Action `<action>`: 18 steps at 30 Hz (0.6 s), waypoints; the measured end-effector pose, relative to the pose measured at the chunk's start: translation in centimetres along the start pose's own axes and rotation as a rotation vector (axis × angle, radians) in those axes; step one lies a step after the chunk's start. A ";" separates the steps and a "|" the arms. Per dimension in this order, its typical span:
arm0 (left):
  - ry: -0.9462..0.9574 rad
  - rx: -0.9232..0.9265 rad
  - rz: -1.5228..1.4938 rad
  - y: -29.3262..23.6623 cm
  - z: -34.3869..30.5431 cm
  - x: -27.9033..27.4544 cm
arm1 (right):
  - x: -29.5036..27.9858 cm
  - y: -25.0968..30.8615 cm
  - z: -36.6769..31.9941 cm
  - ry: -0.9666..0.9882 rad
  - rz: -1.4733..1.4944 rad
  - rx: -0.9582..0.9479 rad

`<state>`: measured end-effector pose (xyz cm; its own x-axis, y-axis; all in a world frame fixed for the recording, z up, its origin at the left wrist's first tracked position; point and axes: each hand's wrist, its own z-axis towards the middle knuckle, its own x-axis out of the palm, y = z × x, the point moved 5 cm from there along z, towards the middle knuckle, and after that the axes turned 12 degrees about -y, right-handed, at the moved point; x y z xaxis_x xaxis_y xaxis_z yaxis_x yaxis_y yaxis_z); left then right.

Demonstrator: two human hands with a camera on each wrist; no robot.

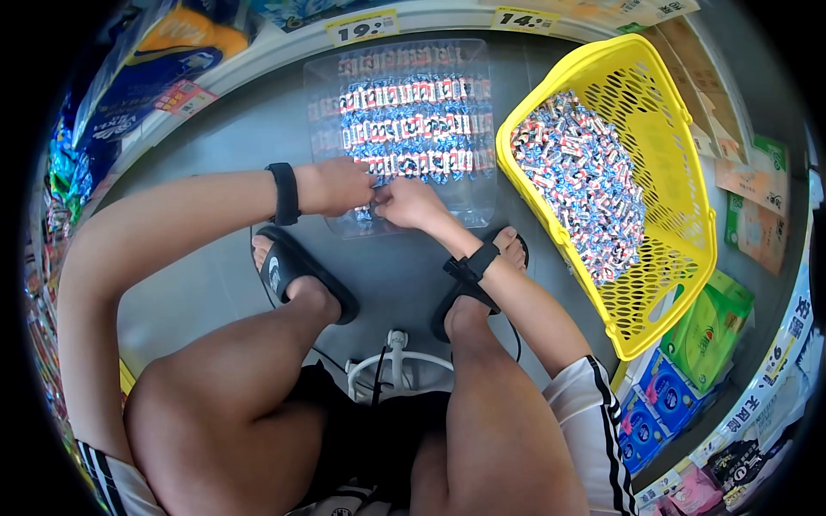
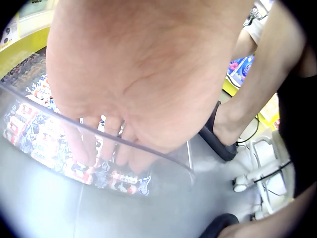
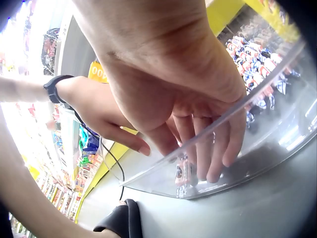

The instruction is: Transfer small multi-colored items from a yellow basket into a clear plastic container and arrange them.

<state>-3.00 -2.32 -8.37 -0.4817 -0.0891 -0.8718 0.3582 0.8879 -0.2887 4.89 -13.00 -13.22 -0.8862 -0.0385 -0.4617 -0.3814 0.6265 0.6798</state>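
A clear plastic box [image 1: 476,196] on the floor holds wrapped candies [image 1: 413,129] laid in neat rows. My left hand [image 1: 337,187] reaches over its near left side; in the left wrist view its fingers [image 2: 110,141] hang loosely down inside the wall, by the candies. Beside it, my right hand [image 1: 411,205] dips into the near part of the box. A wrapped candy [image 3: 183,174] stands between its thumb and forefinger, seen through the clear wall in the right wrist view. The other right fingers [image 3: 216,161] point downward.
A yellow basket [image 1: 680,215] with a heap of loose wrapped candies [image 1: 581,185] stands tilted on the right. Shelves with price tags [image 1: 363,27] curve around the back and sides. My sandalled feet [image 1: 301,279] flank the box's near side, and a white chair base [image 1: 397,357] is between them.
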 end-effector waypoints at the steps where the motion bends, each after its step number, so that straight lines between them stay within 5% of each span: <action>1: 0.003 -0.012 0.011 -0.2 0.1 -0.5 | -0.5 0.0 -0.5 -0.032 0.017 -0.009; 8: 0.003 -0.018 0.004 -2.7 1.9 -4.1 | -5.8 3.1 -6.5 -0.215 -0.171 -0.185; 13: -0.397 0.074 -0.082 -6.7 3.0 -12.1 | -11.7 6.1 -14.0 -0.410 -0.288 -0.248; 18: -0.542 0.146 -0.132 -10.7 4.3 -17.4 | -16.1 5.7 -19.2 -0.519 -0.224 -0.230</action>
<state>4.99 -12.21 8.16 -0.0647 -0.4476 -0.8919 0.4478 0.7857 -0.4268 11.89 -23.74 9.02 -0.5561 0.2709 -0.7857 -0.6417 0.4609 0.6130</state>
